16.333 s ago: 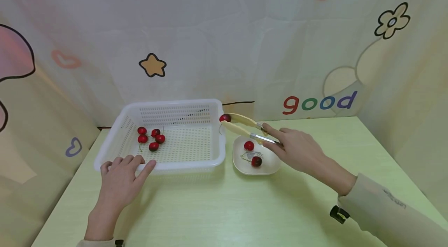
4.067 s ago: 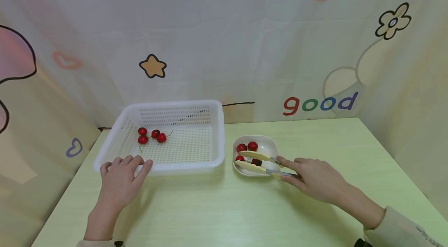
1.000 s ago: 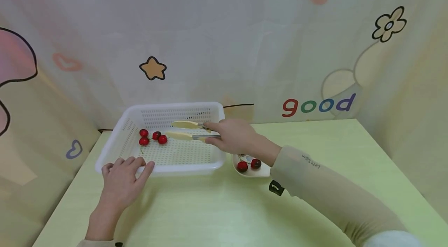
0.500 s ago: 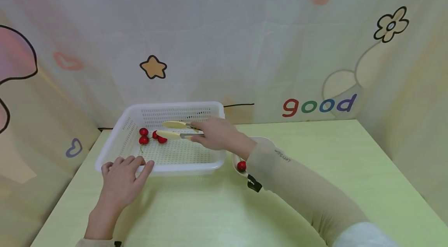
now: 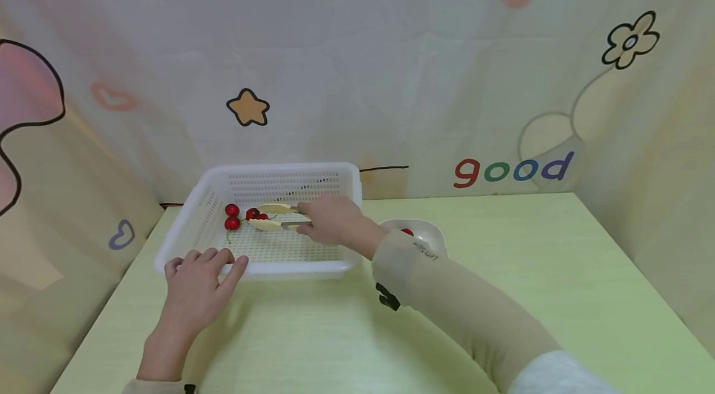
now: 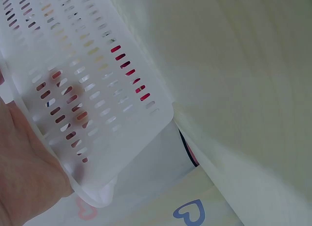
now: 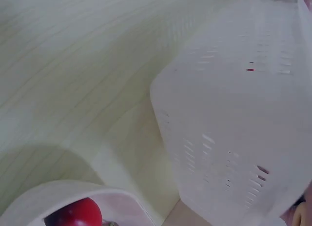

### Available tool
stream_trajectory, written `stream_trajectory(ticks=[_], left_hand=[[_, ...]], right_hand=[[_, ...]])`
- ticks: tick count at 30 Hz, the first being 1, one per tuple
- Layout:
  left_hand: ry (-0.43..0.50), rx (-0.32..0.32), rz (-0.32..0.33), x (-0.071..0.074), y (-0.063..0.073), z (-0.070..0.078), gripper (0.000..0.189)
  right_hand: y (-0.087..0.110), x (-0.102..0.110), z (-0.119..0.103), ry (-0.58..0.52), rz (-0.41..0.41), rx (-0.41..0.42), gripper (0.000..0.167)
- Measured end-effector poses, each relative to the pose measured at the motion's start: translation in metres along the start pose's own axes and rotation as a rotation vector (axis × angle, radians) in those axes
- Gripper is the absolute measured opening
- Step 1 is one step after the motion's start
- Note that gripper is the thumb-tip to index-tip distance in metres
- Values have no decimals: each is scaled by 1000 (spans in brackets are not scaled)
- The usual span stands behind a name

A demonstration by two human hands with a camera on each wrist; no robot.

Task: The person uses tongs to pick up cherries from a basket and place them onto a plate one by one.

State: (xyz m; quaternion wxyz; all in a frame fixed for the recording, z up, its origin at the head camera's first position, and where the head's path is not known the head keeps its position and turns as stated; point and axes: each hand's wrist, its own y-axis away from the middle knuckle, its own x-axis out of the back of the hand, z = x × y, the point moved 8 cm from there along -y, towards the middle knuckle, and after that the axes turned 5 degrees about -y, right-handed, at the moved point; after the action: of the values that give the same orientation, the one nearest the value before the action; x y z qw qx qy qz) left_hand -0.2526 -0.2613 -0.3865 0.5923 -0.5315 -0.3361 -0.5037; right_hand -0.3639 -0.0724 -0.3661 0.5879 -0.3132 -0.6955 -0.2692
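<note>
My right hand (image 5: 331, 219) holds a pair of tongs (image 5: 267, 225) with pale yellow tips and metal arms, reaching down inside a white slotted plastic basket (image 5: 304, 268). The spread tips stand on either side of a dark red cherry (image 5: 262, 216), partly hidden by the near tip. Another cherry (image 5: 252, 213) touches the pair's left side. Two more cherries (image 5: 231, 223) with stems lie further left. My left hand (image 5: 195, 288) grips the basket's front rim; in the left wrist view its fingers show through the slots (image 6: 63, 101).
A small white dish (image 5: 438, 236) stands right of the basket, mostly behind the right sleeve. One cherry (image 5: 407, 232) shows in it, and a cherry (image 7: 80, 214) appears in the right wrist view. Behind the pale green table (image 5: 313, 332) hangs a printed curtain (image 5: 357, 71).
The right hand with the tongs has moved left from the dish and lowered into the basket around a cherry. Earlier, cherries passed from basket to dish. The left hand stays put.
</note>
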Motion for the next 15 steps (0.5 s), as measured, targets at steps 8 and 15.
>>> stream_trajectory(ticks=[8, 15], left_hand=[[4, 1, 1, 0, 0, 0, 44], [-2, 3, -5, 0, 0, 0, 44]], right_hand=[[-5, -13, 6, -30, -6, -53, 31], [-6, -18, 11, -12, -30, -73, 33]])
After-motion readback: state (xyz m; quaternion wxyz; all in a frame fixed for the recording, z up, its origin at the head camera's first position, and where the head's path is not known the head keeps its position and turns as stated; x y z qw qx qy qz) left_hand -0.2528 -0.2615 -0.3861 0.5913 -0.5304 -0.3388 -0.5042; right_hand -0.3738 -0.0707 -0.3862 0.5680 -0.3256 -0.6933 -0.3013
